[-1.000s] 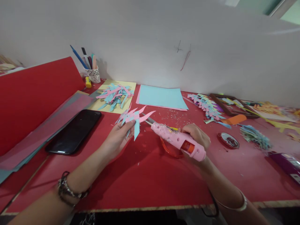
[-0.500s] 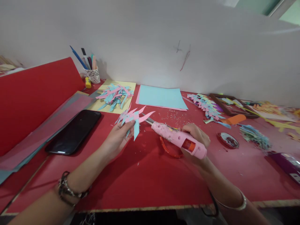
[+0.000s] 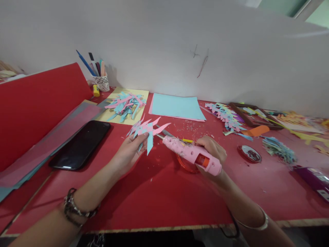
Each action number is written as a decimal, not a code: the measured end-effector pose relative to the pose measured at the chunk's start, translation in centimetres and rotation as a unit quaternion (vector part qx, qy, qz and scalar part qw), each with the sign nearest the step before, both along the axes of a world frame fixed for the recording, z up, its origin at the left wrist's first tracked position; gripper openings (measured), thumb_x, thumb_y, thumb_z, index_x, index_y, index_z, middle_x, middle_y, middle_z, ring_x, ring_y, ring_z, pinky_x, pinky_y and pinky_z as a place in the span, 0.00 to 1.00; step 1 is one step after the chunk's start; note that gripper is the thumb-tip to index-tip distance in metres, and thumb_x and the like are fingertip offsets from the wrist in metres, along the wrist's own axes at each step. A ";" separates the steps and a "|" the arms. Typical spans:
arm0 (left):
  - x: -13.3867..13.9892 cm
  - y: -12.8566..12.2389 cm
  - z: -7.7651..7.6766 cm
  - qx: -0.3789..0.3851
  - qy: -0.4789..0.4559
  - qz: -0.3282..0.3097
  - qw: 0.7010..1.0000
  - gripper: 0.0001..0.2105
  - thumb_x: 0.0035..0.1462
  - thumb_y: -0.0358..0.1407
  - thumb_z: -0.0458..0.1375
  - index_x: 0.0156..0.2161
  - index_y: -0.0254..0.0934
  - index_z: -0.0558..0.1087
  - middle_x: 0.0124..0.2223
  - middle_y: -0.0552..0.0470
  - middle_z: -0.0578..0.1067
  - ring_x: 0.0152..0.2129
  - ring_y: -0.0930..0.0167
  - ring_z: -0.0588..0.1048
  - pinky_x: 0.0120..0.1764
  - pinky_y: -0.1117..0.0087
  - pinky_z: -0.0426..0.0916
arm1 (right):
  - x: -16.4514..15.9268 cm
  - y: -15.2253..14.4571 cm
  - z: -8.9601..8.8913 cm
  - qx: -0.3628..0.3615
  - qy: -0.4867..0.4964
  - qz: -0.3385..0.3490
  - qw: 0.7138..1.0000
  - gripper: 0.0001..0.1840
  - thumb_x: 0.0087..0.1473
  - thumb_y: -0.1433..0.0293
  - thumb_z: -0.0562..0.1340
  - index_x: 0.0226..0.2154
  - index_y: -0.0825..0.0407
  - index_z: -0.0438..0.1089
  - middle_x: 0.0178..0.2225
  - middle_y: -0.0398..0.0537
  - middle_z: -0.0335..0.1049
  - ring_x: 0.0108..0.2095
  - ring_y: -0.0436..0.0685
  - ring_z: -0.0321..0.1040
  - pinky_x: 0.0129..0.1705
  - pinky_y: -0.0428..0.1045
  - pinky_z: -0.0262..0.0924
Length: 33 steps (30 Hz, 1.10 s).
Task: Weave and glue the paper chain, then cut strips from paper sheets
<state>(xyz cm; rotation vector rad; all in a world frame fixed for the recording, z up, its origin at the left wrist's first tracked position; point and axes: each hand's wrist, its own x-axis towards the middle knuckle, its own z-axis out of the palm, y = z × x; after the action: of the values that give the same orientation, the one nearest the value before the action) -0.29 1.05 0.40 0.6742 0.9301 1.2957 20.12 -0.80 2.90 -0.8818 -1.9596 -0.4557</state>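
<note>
Between the thumb and fingers of my left hand (image 3: 131,149) is a woven paper piece (image 3: 145,128) of pink and light blue strips, their pointed ends sticking out. My right hand (image 3: 212,151) is wrapped round a pink glue gun (image 3: 191,151), its metal nozzle pointing left at the right side of the woven piece. Whether the nozzle touches the paper I cannot tell. Under the glue gun lie scissors with orange-red handles (image 3: 187,166), partly hidden. A pile of pink and blue paper strips (image 3: 125,104) rests on a yellow sheet behind my left hand.
A black phone (image 3: 81,145) lies to the left, near a red board (image 3: 38,106). Blue and pink sheets (image 3: 177,106) lie at the back, beside a pen cup (image 3: 102,83). To the right are a finished woven strip (image 3: 226,116), a small dish (image 3: 250,153) and a wooden frame (image 3: 252,120).
The glue gun in my right hand has shifted slightly left, bringing its nozzle nearer the woven paper. My left hand has hardly moved.
</note>
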 end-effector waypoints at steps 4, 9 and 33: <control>0.0 0.0 0.2 -0.008 0.001 0.003 1.000 0.12 0.40 0.35 0.64 0.15 0.36 0.65 0.15 0.60 0.63 0.13 0.80 0.60 0.19 0.78 0.58 | 0.3 0.1 -0.1 0.002 -0.008 -0.030 1.000 0.06 0.51 0.71 0.53 0.24 0.49 0.58 0.17 0.39 0.61 0.17 0.47 0.58 0.20 0.43 0.51; 0.1 0.0 0.5 -0.019 0.000 0.011 1.000 0.13 0.40 0.34 0.64 0.15 0.35 0.64 0.15 0.60 0.63 0.13 0.80 0.60 0.19 0.78 0.59 | 0.7 0.1 0.0 0.011 -0.009 -0.047 0.999 0.06 0.49 0.72 0.54 0.23 0.49 0.57 0.17 0.38 0.62 0.17 0.47 0.57 0.19 0.43 0.49; -1.8 1.5 0.3 0.099 0.056 0.131 0.985 0.11 0.40 0.33 0.63 0.16 0.36 0.65 0.16 0.60 0.63 0.15 0.79 0.60 0.21 0.77 0.56 | 5.7 3.8 2.2 -0.451 -0.278 -0.392 0.752 0.13 0.50 0.70 0.55 0.39 0.56 0.66 0.41 0.60 0.70 0.44 0.66 0.65 0.35 0.53 0.57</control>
<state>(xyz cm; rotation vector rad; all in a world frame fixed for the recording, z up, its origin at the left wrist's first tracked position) -2.08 2.52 0.70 0.8043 1.0141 1.6135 25.86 2.98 5.15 -2.4889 -2.2606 -0.1975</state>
